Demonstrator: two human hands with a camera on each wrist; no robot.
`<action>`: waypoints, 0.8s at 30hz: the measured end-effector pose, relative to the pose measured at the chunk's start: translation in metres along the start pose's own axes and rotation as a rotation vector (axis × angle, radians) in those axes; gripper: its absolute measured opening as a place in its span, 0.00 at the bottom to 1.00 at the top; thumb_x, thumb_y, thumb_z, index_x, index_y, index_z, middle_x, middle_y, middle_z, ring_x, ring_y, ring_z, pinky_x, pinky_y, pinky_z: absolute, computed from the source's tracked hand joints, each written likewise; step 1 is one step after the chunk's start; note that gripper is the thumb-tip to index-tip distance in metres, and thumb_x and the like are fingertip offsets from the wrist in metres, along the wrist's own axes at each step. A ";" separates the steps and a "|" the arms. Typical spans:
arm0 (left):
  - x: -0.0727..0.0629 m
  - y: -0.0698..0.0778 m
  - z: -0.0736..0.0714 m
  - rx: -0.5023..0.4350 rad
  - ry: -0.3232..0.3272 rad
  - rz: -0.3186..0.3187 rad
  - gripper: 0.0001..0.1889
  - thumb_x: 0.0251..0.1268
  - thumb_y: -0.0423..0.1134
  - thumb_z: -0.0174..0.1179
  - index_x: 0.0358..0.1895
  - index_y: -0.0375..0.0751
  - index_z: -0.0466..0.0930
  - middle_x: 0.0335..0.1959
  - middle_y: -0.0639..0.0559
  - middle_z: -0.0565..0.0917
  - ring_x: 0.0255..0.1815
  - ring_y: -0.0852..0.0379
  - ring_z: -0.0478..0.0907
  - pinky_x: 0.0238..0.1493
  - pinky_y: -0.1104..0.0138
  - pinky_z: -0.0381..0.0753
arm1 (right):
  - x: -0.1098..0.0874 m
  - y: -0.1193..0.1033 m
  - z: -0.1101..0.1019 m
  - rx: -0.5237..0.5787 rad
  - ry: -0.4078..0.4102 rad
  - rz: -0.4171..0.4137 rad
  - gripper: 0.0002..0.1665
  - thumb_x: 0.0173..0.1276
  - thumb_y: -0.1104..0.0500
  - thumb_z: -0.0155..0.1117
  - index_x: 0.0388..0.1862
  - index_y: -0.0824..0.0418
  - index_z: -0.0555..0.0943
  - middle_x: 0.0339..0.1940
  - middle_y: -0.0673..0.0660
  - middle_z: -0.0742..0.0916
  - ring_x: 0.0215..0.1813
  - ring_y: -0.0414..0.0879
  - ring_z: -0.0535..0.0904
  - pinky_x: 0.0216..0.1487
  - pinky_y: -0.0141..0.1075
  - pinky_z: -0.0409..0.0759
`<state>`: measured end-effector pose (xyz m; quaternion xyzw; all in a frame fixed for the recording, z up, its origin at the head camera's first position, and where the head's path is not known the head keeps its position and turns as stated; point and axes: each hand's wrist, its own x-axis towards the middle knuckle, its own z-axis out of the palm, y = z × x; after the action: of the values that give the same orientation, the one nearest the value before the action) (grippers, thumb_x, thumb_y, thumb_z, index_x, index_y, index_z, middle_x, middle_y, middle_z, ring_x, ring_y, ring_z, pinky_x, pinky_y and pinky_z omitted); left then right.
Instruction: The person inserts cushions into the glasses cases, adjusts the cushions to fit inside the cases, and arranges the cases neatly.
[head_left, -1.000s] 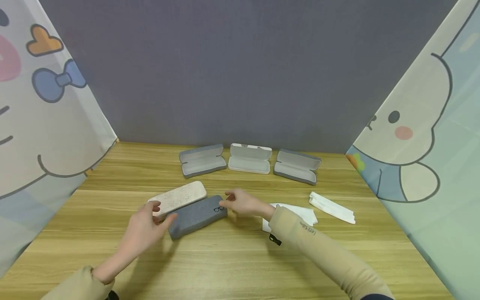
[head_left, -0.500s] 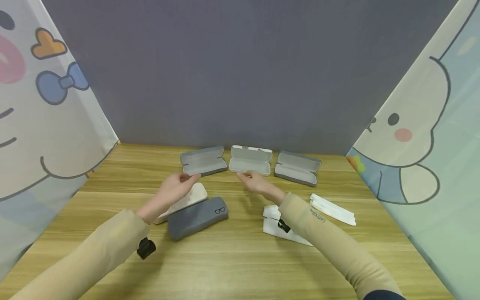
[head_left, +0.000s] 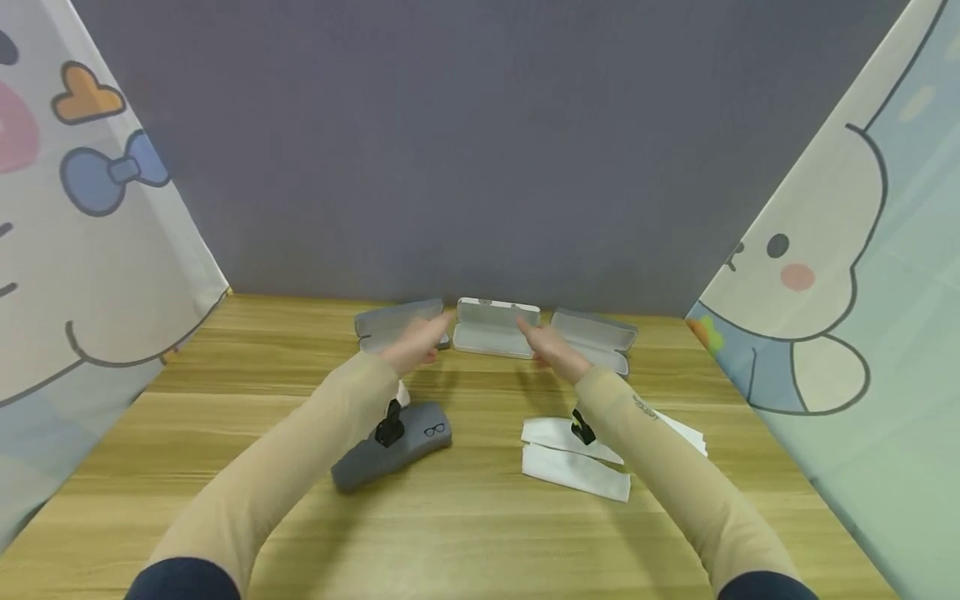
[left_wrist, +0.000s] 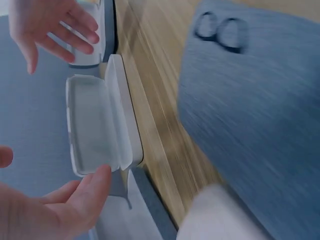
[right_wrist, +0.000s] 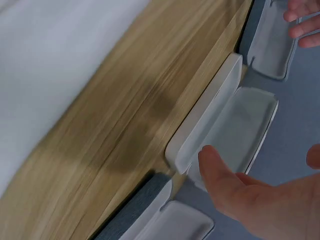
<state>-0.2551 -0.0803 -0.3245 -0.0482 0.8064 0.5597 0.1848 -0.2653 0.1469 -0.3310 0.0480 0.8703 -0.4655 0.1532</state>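
The middle one of a row of opened glasses cases is white [head_left: 487,338], its lid tilted up at the back. My left hand [head_left: 417,343] hovers by its left end, over part of a grey opened glasses case [head_left: 381,323]. By the right end is my right hand [head_left: 555,350], overlapping another grey opened glasses case [head_left: 596,327]. Both wrist views show spread fingers, with nothing held. In the left wrist view, the white case [left_wrist: 92,125] lies between the two hands. Contact with it cannot be told.
A closed blue-grey glasses case [head_left: 423,440] lies under my left forearm, which hides most of a closed white case [head_left: 403,394]. White folded cloths [head_left: 576,473] lie near my right forearm, one partly covered. A grey wall panel [head_left: 480,150] stands behind the row.
Both hands have left the closed blue-grey case and moved forward to the opened cases at the back. My left hand also went rightward. The cases and cloths appear unmoved.
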 end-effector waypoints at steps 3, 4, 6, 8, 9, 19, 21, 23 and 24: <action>0.012 0.004 0.010 -0.033 0.034 -0.001 0.42 0.71 0.62 0.42 0.77 0.38 0.44 0.75 0.41 0.57 0.62 0.43 0.68 0.68 0.54 0.69 | 0.008 0.002 -0.003 -0.008 0.024 -0.007 0.45 0.76 0.37 0.35 0.76 0.71 0.48 0.67 0.70 0.70 0.38 0.50 0.72 0.62 0.50 0.72; 0.015 0.006 0.013 -0.040 0.049 -0.002 0.41 0.71 0.61 0.43 0.76 0.38 0.45 0.73 0.42 0.59 0.55 0.45 0.71 0.66 0.55 0.71 | 0.010 0.003 -0.004 -0.002 0.028 -0.006 0.45 0.76 0.37 0.35 0.76 0.71 0.48 0.64 0.69 0.71 0.32 0.48 0.68 0.60 0.49 0.72; 0.023 0.008 0.019 -0.055 0.072 -0.009 0.40 0.70 0.61 0.43 0.76 0.38 0.47 0.71 0.43 0.62 0.43 0.50 0.69 0.62 0.56 0.72 | 0.014 0.004 -0.006 0.015 0.036 0.012 0.46 0.76 0.37 0.35 0.76 0.70 0.47 0.60 0.67 0.72 0.28 0.45 0.63 0.59 0.49 0.72; 0.031 0.009 0.023 -0.061 0.084 -0.012 0.40 0.71 0.61 0.42 0.76 0.38 0.46 0.72 0.43 0.61 0.46 0.50 0.70 0.63 0.55 0.72 | 0.017 0.005 -0.007 0.049 0.041 0.039 0.47 0.76 0.36 0.34 0.77 0.69 0.44 0.65 0.67 0.69 0.38 0.46 0.70 0.64 0.48 0.71; 0.035 0.009 0.024 -0.057 0.087 -0.012 0.40 0.71 0.61 0.42 0.76 0.38 0.46 0.72 0.42 0.60 0.49 0.48 0.71 0.63 0.54 0.72 | 0.020 0.005 -0.007 0.061 0.043 0.045 0.46 0.76 0.36 0.34 0.77 0.68 0.45 0.54 0.66 0.74 0.33 0.46 0.69 0.59 0.46 0.73; 0.072 0.004 0.034 -0.031 0.096 -0.063 0.40 0.71 0.62 0.35 0.77 0.39 0.45 0.78 0.41 0.51 0.77 0.39 0.52 0.74 0.50 0.59 | 0.039 0.006 -0.011 0.199 -0.039 0.067 0.42 0.78 0.39 0.28 0.78 0.65 0.39 0.76 0.71 0.56 0.75 0.63 0.56 0.75 0.53 0.58; 0.077 0.004 0.036 -0.035 0.107 -0.071 0.40 0.71 0.62 0.35 0.77 0.39 0.45 0.78 0.40 0.50 0.77 0.39 0.51 0.74 0.50 0.58 | 0.045 0.007 -0.011 0.185 -0.022 0.094 0.42 0.78 0.38 0.27 0.78 0.64 0.41 0.75 0.70 0.60 0.66 0.62 0.68 0.73 0.50 0.62; 0.080 0.003 0.038 -0.053 0.111 -0.079 0.40 0.72 0.62 0.35 0.77 0.39 0.44 0.78 0.40 0.49 0.77 0.39 0.50 0.75 0.50 0.57 | 0.050 0.009 -0.010 0.167 -0.013 0.126 0.42 0.78 0.38 0.26 0.78 0.64 0.43 0.74 0.70 0.62 0.64 0.62 0.71 0.72 0.49 0.64; 0.082 0.003 0.040 -0.060 0.110 -0.082 0.40 0.72 0.62 0.35 0.77 0.39 0.44 0.78 0.40 0.49 0.77 0.39 0.49 0.75 0.49 0.56 | 0.052 0.009 -0.010 0.155 -0.011 0.138 0.42 0.78 0.38 0.26 0.78 0.64 0.43 0.73 0.70 0.63 0.63 0.62 0.71 0.71 0.49 0.65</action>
<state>-0.3228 -0.0321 -0.3628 -0.1175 0.7957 0.5719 0.1615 -0.3143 0.1569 -0.3494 0.1173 0.8255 -0.5200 0.1855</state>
